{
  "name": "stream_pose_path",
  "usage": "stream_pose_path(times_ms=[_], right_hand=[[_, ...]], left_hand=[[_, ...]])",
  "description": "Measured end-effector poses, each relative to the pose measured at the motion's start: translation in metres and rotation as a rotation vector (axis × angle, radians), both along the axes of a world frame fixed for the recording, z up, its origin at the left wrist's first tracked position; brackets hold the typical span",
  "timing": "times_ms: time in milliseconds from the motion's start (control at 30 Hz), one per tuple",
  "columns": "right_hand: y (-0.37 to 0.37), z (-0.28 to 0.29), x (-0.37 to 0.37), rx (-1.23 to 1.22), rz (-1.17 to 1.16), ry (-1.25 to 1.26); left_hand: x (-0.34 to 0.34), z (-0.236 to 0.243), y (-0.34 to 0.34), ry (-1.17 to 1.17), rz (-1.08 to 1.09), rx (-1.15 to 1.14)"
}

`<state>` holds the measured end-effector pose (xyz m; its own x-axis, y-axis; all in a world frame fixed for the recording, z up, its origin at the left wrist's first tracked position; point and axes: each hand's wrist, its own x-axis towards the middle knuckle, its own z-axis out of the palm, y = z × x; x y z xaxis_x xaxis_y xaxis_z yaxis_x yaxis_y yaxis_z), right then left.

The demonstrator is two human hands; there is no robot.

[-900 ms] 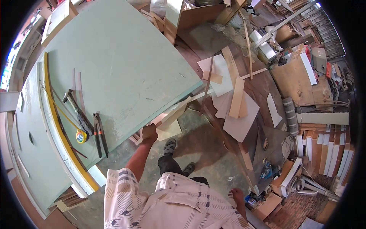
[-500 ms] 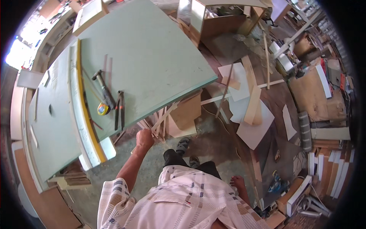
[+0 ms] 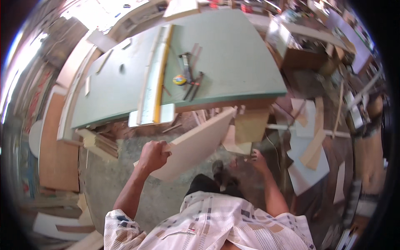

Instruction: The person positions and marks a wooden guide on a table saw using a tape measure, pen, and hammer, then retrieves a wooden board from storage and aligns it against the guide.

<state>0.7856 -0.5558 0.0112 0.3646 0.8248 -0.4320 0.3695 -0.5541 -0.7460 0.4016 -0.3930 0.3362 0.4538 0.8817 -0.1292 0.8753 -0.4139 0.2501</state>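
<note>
Head view, setting: a cluttered wood workshop seen from above, with a person in a pale checked shirt (image 3: 208, 225) at the lower edge.
Left hand: the left hand (image 3: 153, 155) is closed around the near edge of a pale board (image 3: 196, 143), fingers wrapped over it.
Pale board: a flat, light-coloured panel, tilted, running from the left hand up and to the right until its far corner sits under the front edge of the green worktable (image 3: 225, 54).
Right hand: the right hand (image 3: 257, 160) is lower right of the board, fingers spread; it looks to touch a small offcut (image 3: 237, 146) by the board's lower edge, but whether it grips anything cannot be told.
Green worktable: a large green top fills the upper middle.
On the table: a long yellow straightedge (image 3: 160, 79) lies along a seam, with a round yellow tape measure (image 3: 179, 79) just beside it and a hammer (image 3: 186, 68) and dark hand tools (image 3: 195, 85) near that.
Floor, right: pale wood offcuts and panels (image 3: 310, 146) lie scattered on the concrete, well apart from both hands.
Below the board: the person's dark shoes (image 3: 223, 171) stand between the arms.
</note>
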Motion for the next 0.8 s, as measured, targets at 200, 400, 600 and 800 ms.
stream_pose_path(times_ms=[200,400,600,800], right_hand=[[0.071,0.059,-0.145,0.51,0.323,0.175],[0.085,0.131,-0.284,0.284,0.568,0.849],[0.102,0.198,-0.455,0.457,0.721,0.834],[0.14,0.272,-0.592,0.605,0.53,1.151]], left_hand=[[-0.099,0.099,-0.083,-0.081,0.157,-0.052],[-0.255,0.147,-0.139,-0.142,0.33,-0.021],[-0.443,0.177,-0.177,-0.224,0.53,0.188],[-0.559,0.246,-0.168,-0.404,0.585,0.296]])
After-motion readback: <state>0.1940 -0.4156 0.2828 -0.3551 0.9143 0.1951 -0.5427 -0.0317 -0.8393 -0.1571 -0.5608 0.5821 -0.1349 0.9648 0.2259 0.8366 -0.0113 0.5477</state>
